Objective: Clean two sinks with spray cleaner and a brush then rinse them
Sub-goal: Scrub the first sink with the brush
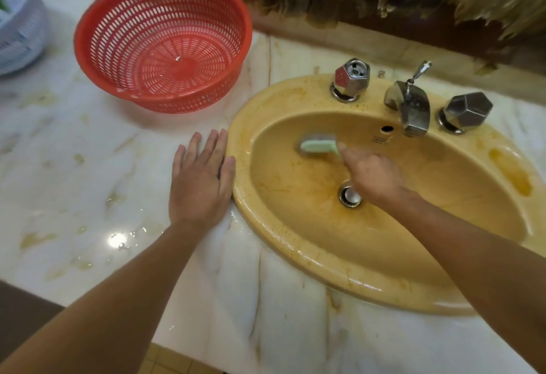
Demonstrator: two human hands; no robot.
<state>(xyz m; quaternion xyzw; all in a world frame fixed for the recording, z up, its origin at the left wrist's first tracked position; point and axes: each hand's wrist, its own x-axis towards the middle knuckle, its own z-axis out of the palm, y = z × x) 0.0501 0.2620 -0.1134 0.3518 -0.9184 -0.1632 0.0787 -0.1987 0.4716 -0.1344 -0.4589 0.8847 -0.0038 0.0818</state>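
A stained yellow oval sink [298,243] is set into a marble counter. My right hand [373,177] reaches into the bowl and grips the handle of a pale green brush [317,146], whose head lies against the back wall of the bowl. The brush is blurred. My left hand [201,181] rests flat with straight fingers on the counter, right beside the sink's left rim. A metal drain [348,196] sits in the bowl's middle, partly behind my right hand. No spray bottle is in view.
A chrome spout [412,108] and two angular chrome knobs [351,79] [468,110] stand on the sink's back rim. A red plastic colander basket [162,40] sits on the wet marble counter [74,167] at back left, a white basket [17,19] at far left.
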